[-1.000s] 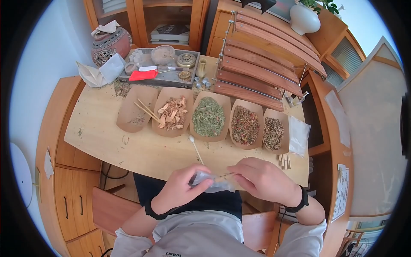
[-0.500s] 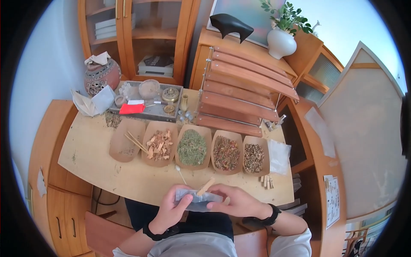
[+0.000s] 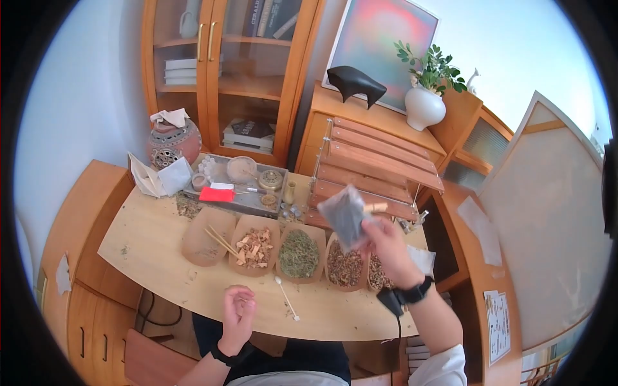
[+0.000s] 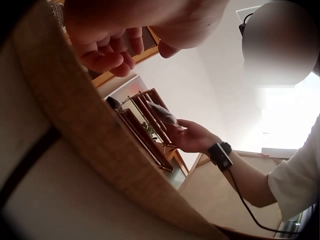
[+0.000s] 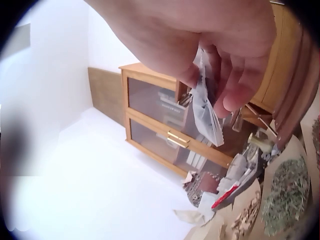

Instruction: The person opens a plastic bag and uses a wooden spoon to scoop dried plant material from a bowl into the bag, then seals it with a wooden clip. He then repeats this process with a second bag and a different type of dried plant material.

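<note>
The right hand (image 3: 391, 252) pinches a clear bag (image 3: 346, 217) with dark contents, raised over the right half of the table in the head view. A wooden clothespin (image 3: 375, 208) shows at the bag's side. In the right wrist view the bag (image 5: 205, 112) hangs between thumb and fingers of the right hand (image 5: 200, 40). The left hand (image 3: 237, 316) is near the table's front edge with loosely curled fingers and nothing in it; the left wrist view shows the left hand (image 4: 135, 30) empty too.
Paper trays hold wood chips (image 3: 254, 248), green herbs (image 3: 299, 255) and dried mixes (image 3: 345, 265). Sticks (image 3: 221, 242) lie across the left trays. A white-tipped stick (image 3: 288, 298) lies in front. Behind stand a grey tray (image 3: 243, 207) and a slatted wooden rack (image 3: 373, 170).
The hands have parted. The right hand has lifted the bag up and away over the trays, while the left has let go and moved left. The head view has tilted upward.
</note>
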Demonstrator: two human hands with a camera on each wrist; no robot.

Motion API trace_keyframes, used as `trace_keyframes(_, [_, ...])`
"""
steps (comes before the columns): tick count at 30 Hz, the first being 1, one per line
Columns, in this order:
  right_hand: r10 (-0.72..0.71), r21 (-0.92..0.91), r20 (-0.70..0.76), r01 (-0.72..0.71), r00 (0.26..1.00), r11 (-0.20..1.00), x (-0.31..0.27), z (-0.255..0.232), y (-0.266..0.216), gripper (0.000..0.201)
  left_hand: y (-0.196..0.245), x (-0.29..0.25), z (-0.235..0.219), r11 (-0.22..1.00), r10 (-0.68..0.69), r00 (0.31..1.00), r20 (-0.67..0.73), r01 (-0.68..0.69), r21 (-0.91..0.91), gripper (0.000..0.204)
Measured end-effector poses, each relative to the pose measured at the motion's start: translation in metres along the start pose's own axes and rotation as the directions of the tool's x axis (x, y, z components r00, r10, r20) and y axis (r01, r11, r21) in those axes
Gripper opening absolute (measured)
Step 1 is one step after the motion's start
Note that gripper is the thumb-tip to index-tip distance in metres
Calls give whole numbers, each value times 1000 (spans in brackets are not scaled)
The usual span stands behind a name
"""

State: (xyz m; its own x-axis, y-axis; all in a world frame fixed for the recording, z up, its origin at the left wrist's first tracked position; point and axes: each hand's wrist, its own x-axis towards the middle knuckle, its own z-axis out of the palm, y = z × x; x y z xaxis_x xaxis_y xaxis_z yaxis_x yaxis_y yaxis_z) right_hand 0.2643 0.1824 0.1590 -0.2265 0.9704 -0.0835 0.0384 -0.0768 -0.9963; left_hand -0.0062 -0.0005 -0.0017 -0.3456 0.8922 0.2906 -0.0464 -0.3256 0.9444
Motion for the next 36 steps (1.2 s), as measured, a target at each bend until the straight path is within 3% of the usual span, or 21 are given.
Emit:
trace_keyframes(5, [16, 99, -132, -3, 991, 995, 82, -4, -14, 34, -16, 1, -5, 1000, 0, 1000, -22, 0, 3, 17])
trace_keyframes(8, [93, 169, -33, -86, 995, 982, 108, -3, -16, 39, -19, 2, -6, 999, -2, 1000, -17, 3, 48, 16])
trace_keyframes(9, [131, 122, -2, -130, 991, 984, 111, -6, -16, 42, -21, 2, -7, 999, -8, 1000, -17, 9, 37, 16])
trace_keyframes(12, [183, -37, -105, -187, 978, 982, 110, -8, -21, 40, -25, 0, -10, 1000, -19, 999, -27, 19, 5, 17])
trace_keyframes(15, [-87, -518, -299, -85, 950, 851, 110, -3, -19, 37, -25, -1, -9, 1000, -5, 999, -37, 5, -2, 15])
trace_keyframes(16, [-280, -623, -243, 72, 929, 779, 113, -3, -13, 35, -25, -1, -10, 1000, -3, 1000, -28, 3, 11, 14])
trace_keyframes(18, [-610, -774, -70, 342, 790, 533, 119, -4, 6, 32, -24, 2, -9, 1000, -9, 1000, -19, 10, 23, 13])
trace_keyframes(21, [-753, -893, 136, 409, 644, 189, 123, 0, 12, 30, -22, 2, -10, 998, -42, 999, -22, 43, 43, 12])
trace_keyframes(24, [-726, -855, 48, 404, 686, 326, 125, 0, 18, 28, -19, 0, -10, 995, -89, 996, -29, 90, 32, 11])
trace_keyframes(26, [-747, -842, 37, 423, 664, 334, 105, 2, 5, 27, -18, -1, -9, 990, -135, 990, -47, 132, -45, 10])
trace_keyframes(27, [-752, -843, 29, 420, 659, 336, 86, -1, -1, 26, -20, -1, -12, 992, -124, 991, -44, 124, 6, 10])
trace_keyframes(31, [-610, -730, 90, 469, 787, 498, 17, -42, -15, 22, -13, 0, -15, 988, -151, 988, -33, 150, -29, 6])
trace_keyframes(36, [-302, -683, -143, 127, 943, 720, -60, -130, 2, 23, -13, 2, -15, 990, -136, 990, -21, 136, -31, 7])
